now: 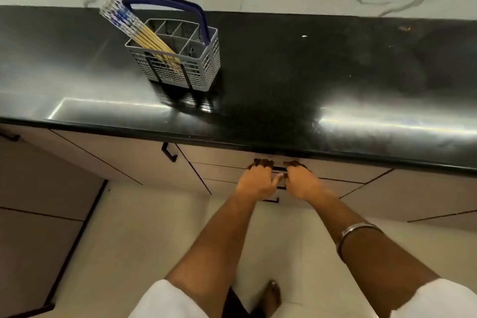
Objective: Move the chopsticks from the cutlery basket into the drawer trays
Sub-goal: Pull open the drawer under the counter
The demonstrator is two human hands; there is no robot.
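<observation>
Hands: left hand and right hand, side by side, fingers curled over the top drawer's black bar handle. Bundle of tan, blue-patterned chopsticks: leaning in the grey plastic cutlery basket on the glossy black table, well apart, up-left.
</observation>
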